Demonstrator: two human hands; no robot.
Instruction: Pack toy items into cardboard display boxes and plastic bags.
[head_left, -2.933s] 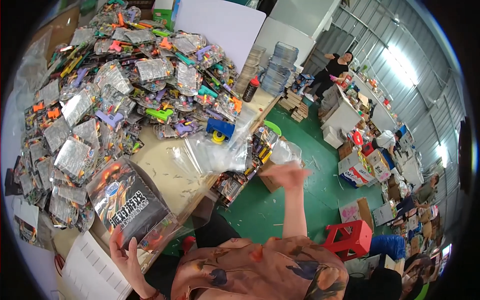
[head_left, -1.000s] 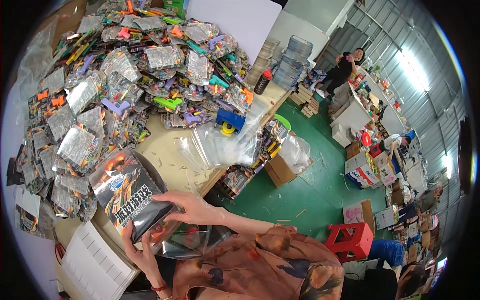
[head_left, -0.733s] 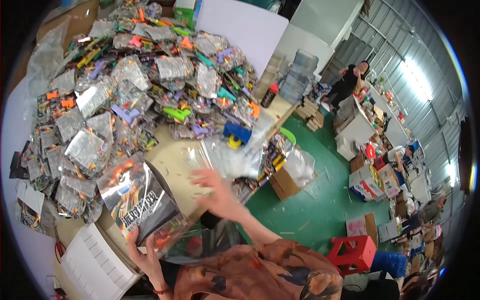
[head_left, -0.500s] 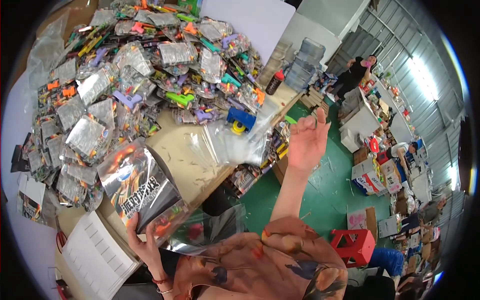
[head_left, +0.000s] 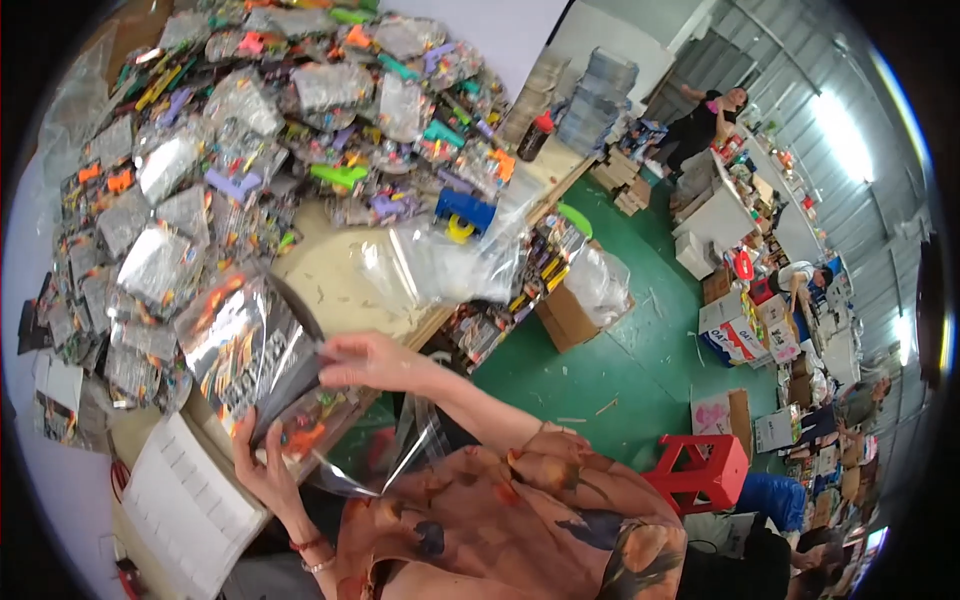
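A clear plastic bag (head_left: 240, 345) with a dark printed card and small colourful toys inside lies tilted at the table's front edge. My left hand (head_left: 265, 465) grips its lower edge, thumb and fingers on the plastic. At the bag's right side is my right hand (head_left: 378, 362), its fingers at the edge and smeared by motion; whether they pinch the plastic I cannot tell. The loose clear end of the bag (head_left: 405, 455) hangs toward my lap. Beyond it, a large heap of packed toys (head_left: 235, 185) covers the table.
Clear empty bags (head_left: 455, 265) lie on the table (head_left: 345, 275) beside a blue tape dispenser (head_left: 465, 212). A white printed sheet stack (head_left: 185, 505) sits at front left. An open carton (head_left: 570, 318) and red stool (head_left: 705, 472) stand on the green floor. Other people work far right.
My right hand has come down and left from the air to the bag's right edge. My left hand still holds the bag, which has shifted slightly left in view.
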